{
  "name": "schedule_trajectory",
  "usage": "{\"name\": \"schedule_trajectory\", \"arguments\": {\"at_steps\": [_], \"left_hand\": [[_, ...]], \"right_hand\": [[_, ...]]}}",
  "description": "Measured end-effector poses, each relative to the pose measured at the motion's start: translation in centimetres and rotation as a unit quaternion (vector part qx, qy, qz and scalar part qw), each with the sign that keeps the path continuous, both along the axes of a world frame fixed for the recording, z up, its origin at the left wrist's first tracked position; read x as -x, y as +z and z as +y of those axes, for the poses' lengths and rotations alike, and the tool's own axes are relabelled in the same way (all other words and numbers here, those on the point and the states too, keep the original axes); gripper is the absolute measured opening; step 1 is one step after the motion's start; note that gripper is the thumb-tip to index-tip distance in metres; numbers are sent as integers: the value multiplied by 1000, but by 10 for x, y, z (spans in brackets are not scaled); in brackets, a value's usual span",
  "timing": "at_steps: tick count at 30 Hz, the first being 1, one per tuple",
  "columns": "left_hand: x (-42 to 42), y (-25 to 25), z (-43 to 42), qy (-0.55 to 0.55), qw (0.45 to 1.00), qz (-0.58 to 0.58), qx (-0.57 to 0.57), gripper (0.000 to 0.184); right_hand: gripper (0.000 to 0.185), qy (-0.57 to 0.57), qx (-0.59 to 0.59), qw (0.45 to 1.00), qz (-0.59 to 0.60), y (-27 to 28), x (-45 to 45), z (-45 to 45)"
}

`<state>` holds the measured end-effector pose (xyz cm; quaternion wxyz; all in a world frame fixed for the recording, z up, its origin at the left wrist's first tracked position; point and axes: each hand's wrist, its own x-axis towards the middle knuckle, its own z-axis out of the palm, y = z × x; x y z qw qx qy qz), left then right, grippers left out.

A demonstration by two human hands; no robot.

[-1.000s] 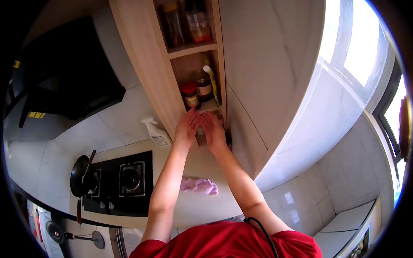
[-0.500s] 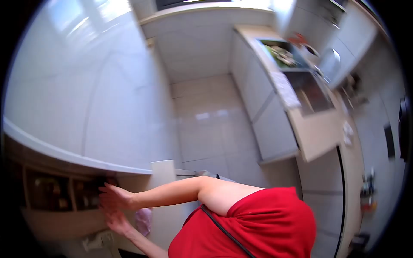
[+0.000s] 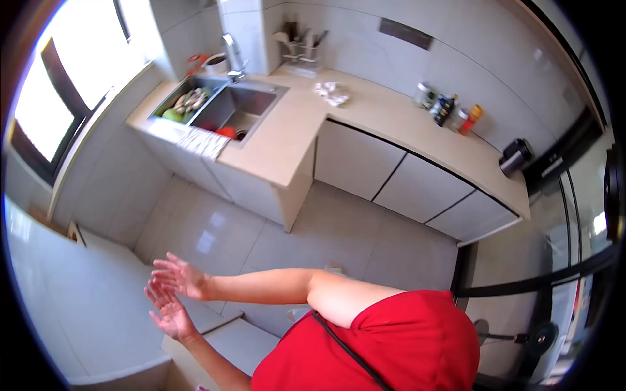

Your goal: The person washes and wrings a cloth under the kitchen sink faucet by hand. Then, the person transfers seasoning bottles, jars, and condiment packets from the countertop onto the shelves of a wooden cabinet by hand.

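Observation:
My right hand (image 3: 181, 277) is stretched out at the lower left, palm turned up and fingers apart. Just below it, my left hand (image 3: 172, 314) is also held palm up with spread fingers. Both are empty and close together, the left fingertips overlapping or nearly touching the right hand's edge; I cannot tell if they touch. They hover over the floor (image 3: 254, 247) and beside a glossy white surface (image 3: 85, 293) on the left.
A double sink (image 3: 251, 107) under a tap (image 3: 231, 55) holds produce (image 3: 192, 100). A striped cloth (image 3: 202, 143) hangs over its front edge. Along the counter (image 3: 372, 107) are a crumpled white cloth (image 3: 331, 93), several bottles (image 3: 447, 111) and a dark kettle (image 3: 516, 156).
My view has swung right, bringing the sink and long counter to the middle. The shelf compartments beside my hands have left view. Both hands remain empty, their fingers more clearly spread.

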<state>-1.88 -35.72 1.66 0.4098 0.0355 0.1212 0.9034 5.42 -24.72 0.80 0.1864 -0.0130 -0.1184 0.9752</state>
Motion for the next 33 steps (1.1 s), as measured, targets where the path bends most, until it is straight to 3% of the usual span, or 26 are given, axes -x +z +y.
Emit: {"name": "schedule_trajectory", "arguments": {"at_steps": [4,10,19,25,28,30,31,33], "left_hand": [[-95,5,116,-149,988,-9,-41,55],[-302,16,264,-319,947,-35,-33,57],[-589,-11,432,-544,838,-36,-32,56],[-752,-21,514,-665,746,24,-8,52],[-818,-31,554,-694,710,121,11,53],[-856,-36,584,-719,658,221,4,55],[-875,-44,601,-725,653,218,0,55],[-902,-60,629,-689,631,356,6,62]], "right_hand": [[59,-146,-6,989,19,5,-123,93],[56,-284,-4,956,75,16,-356,198],[63,-548,-14,836,9,5,-653,287],[62,-650,-16,760,2,-12,-799,330],[59,-698,-11,715,-39,-20,-857,354],[58,-725,-12,686,-66,-28,-889,370],[57,-747,-12,654,-122,-32,-907,380],[56,-769,-3,614,-179,-45,-934,396]]}}
